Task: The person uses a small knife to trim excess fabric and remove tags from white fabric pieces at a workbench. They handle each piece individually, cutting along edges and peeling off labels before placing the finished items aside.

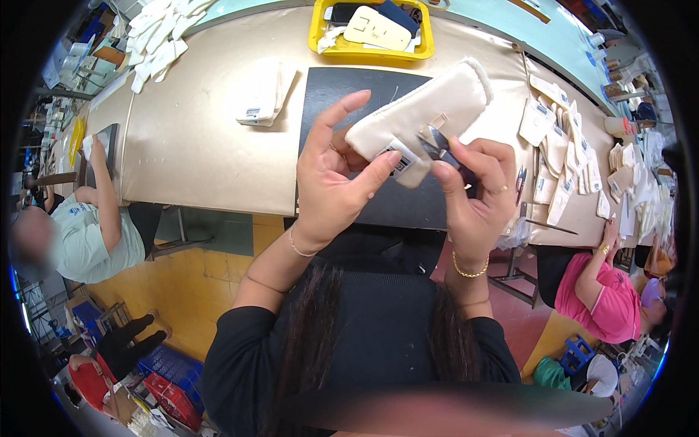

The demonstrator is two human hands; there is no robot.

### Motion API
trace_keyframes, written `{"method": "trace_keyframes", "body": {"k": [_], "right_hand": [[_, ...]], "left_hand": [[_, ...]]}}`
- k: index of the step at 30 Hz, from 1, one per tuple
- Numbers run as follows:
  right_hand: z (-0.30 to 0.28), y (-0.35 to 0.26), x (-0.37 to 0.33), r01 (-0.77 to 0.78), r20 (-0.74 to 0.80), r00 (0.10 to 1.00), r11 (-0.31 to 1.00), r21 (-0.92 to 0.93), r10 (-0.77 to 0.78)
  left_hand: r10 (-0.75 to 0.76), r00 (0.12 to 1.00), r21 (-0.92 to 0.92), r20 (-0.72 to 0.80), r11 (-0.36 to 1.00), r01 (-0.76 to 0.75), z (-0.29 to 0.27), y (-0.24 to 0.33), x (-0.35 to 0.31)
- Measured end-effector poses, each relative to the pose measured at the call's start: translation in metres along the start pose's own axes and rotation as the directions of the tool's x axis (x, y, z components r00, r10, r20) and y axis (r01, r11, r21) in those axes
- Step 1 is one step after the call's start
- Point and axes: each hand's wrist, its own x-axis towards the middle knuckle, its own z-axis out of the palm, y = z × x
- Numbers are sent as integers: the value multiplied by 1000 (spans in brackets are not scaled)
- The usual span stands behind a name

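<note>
Cream fabric piece (422, 116), long and padded, held up above a dark mat (342, 95) on the beige table (204, 138), tilted with one end toward the upper right. Pinched at its lower end by the left hand (328, 175), thumb and fingers closed on the cloth beside a small printed label. Small thread snips (437, 146) clamped in the right hand (473, 189), blades touching the fabric's edge. Beyond, a yellow tray (320, 44) of parts; to the right, scattered cream pieces (561, 146). Co-workers seated at both sides of the table.
</note>
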Motion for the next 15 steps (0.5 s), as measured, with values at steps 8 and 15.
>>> {"method": "trace_keyframes", "body": {"k": [8,15], "right_hand": [[14,-2,4,-1,49,999,1000,-2,1],[16,-4,6,70,58,996,997,-29,-69]], "left_hand": [[110,991,256,72,959,-125,-5,-8,0],[116,989,159,89,979,-129,-6,-12,0]]}}
